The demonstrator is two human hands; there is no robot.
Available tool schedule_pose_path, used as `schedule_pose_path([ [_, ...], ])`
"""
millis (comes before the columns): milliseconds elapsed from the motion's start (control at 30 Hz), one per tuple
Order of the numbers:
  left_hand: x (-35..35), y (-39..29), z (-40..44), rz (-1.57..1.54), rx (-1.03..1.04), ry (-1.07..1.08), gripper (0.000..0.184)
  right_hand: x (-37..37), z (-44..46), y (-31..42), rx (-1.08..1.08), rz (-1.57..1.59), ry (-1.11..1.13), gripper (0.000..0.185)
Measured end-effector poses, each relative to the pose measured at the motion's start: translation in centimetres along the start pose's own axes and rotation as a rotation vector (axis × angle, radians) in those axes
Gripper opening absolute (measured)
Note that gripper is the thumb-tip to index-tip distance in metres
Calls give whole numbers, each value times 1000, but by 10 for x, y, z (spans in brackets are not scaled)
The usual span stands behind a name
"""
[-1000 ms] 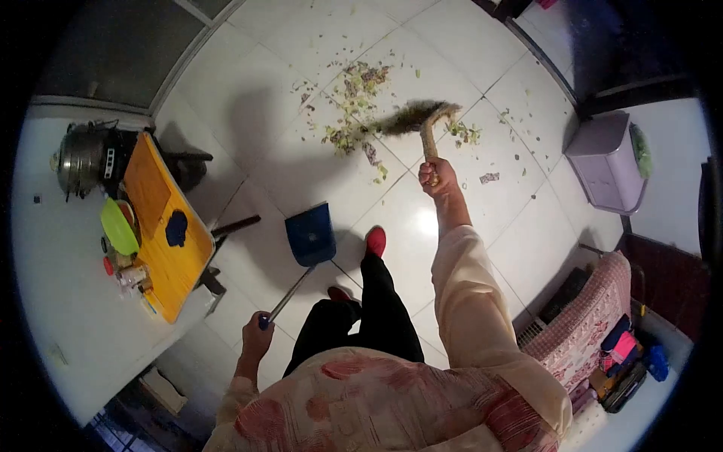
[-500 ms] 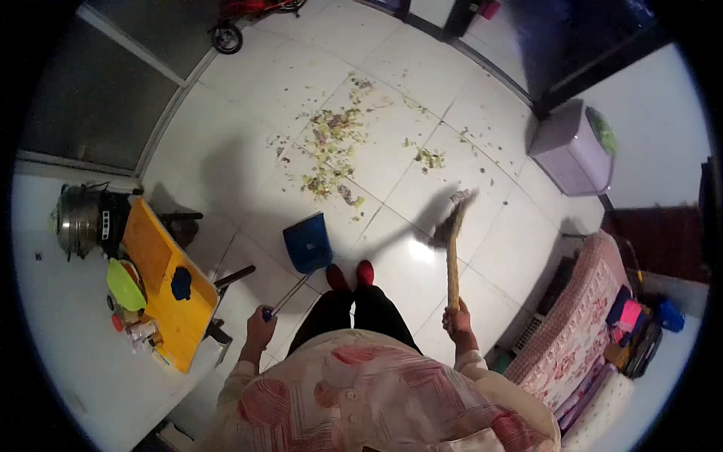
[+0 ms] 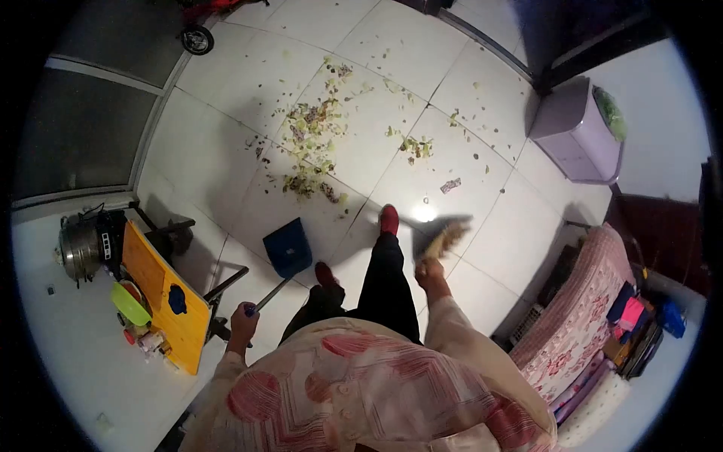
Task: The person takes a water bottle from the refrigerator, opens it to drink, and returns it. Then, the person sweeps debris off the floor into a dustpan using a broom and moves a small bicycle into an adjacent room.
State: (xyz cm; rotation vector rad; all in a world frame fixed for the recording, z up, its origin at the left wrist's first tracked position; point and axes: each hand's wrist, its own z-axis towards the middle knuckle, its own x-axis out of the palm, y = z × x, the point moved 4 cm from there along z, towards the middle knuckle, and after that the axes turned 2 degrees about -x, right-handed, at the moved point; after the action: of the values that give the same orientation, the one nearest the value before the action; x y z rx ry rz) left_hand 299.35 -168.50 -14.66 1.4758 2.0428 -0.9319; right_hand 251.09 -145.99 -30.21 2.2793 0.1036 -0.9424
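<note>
My left hand (image 3: 242,325) is closed around the grip of a long-handled dustpan, whose blue pan (image 3: 288,248) is at the floor in front of my left foot. In my right hand (image 3: 431,276) is a broom (image 3: 449,239), fingers wrapped round its handle. The broom points forward and right, its head smeared by motion, with a dark shadow beside it. Ahead on the tiles lie scattered green and yellowish scraps (image 3: 307,143), densest in front of the dustpan. A smaller clump (image 3: 416,148) lies to the right, and a crumpled wrapper-like piece (image 3: 450,185) lies beyond the broom.
On the left a yellow folding table (image 3: 177,316) leans out near a metal pot (image 3: 81,248) and a green bowl (image 3: 131,303). At the right stand a lilac bin (image 3: 576,135) and a seat with a pink floral cover (image 3: 576,331). A wheel (image 3: 197,39) shows at the far left.
My right foot has stepped forward. My right hand has moved forward and slightly left, and the broom has swung, uncovering the wrapper-like piece. The dustpan and left hand have shifted slightly left in view.
</note>
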Motion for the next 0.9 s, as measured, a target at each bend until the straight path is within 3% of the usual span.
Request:
schedule_pose_path([
  [33, 3, -15, 0, -16, -9, -24, 28, 6, 43, 9, 46, -20, 159, 15],
  [67, 3, -29, -1, -31, -17, -47, 27, -1, 74, 27, 41, -23, 167, 15],
  [167, 5, -72, -20, -83, 5, -60, 27, -27, 142, 95, -108, 846, 69, 5],
  [233, 13, -82, -30, -71, -8, -96, 27, -55, 178, 138, 174, 1352, 167, 9],
  [267, 19, -89, -30, -61, -4, -128, 27, -73, 186, 161, 512, 1542, 297, 10],
  [333, 23, -121, -45, -58, 31, -189, 26, -104, 200, 169, 360, 1472, 288, 11],
  [400, 37, -117, -37, -230, -41, -97, 27, -132, 199, 161, 264, 1401, 334, 12],
  [467, 59, -93, -28, -363, -27, -84, 25, -152, 182, 139, 230, 1383, 331, 36],
  [533, 55, -116, -38, -263, 54, -89, 24, -159, 158, 96, 195, 1244, 188, 51],
  [667, 69, -116, -31, -350, 139, -23, 26, -185, 58, 40, 291, 987, 39, 65],
  [700, 72, -118, -31, -306, 100, -22, 27, -186, 32, 14, 326, 973, 20, 66],
  [733, 71, -125, -32, -167, 237, -85, 27, -186, 8, -9, 362, 960, 2, 68],
  [800, 88, -97, -15, -349, 115, -12, 26, -180, -47, -44, 470, 917, -40, 66],
  [900, 83, -135, -36, -239, 250, -50, 26, -169, -113, -120, 632, 950, -104, 65],
])
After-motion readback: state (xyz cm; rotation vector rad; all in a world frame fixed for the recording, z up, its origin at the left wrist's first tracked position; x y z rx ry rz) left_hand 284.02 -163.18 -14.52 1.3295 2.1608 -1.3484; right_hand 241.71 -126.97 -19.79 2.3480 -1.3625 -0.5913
